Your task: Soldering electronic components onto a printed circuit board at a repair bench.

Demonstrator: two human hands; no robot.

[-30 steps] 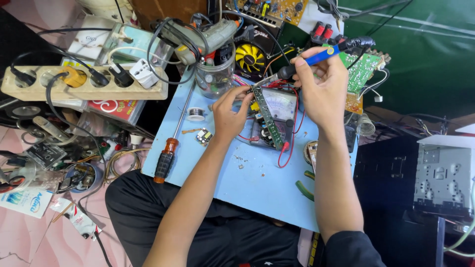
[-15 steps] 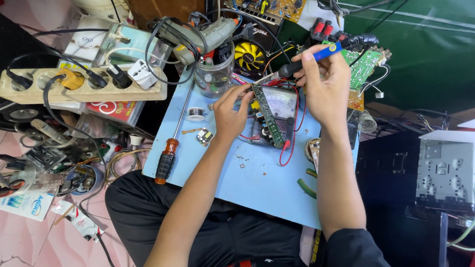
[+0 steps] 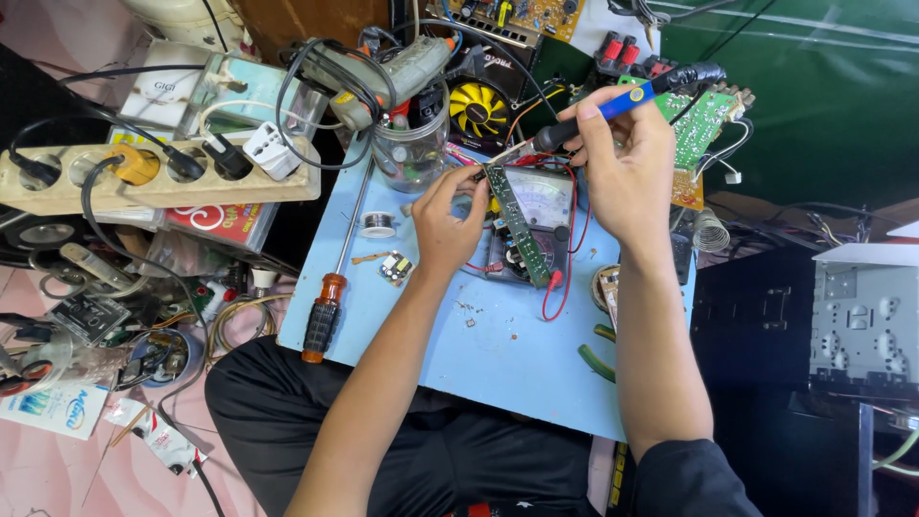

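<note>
Circuit board [image 3: 518, 225]: narrow green strip, small parts along it, stood on its long edge & tilted; runs from the L fingertips down-right, over a meter.
Board vs hands: upper end pinched at L hand; R hand up-right of it, not touching. Lower end sits below both hands, near a red lead.
Soldering iron [image 3: 613, 105]: blue handle w/ yellow band, black grip & cord end; tip points down-left twd board's top end, just beside L fingertips. Contact w/ board: can't tell.
Left hand [image 3: 448, 222]: fingers curled, thumb + forefinger gripping board's upper end; wrist bent, forearm comes up from lower-left.
Right hand [image 3: 627, 168]: clenched round the iron pen-style, knuckles up; forearm runs nearly straight up from lower-right, black sleeve at elbow.
Meter [image 3: 538, 206]: analogue type, pale dial face, black body, under/behind the board, between the two hands; red leads loop below R wrist.
Work mat [image 3: 479, 354]: light blue sheet under both forearms.
Screwdriver [image 3: 330, 287]: long shaft, orange-black handle, well left of L forearm.
Solder spool [image 3: 379, 223]: small, just left of L hand.
Clear jar [image 3: 410, 148]: above L hand, holds bits.
Power strip [image 3: 163, 172]: wooden-look, plugs in, far left of L hand.
</note>
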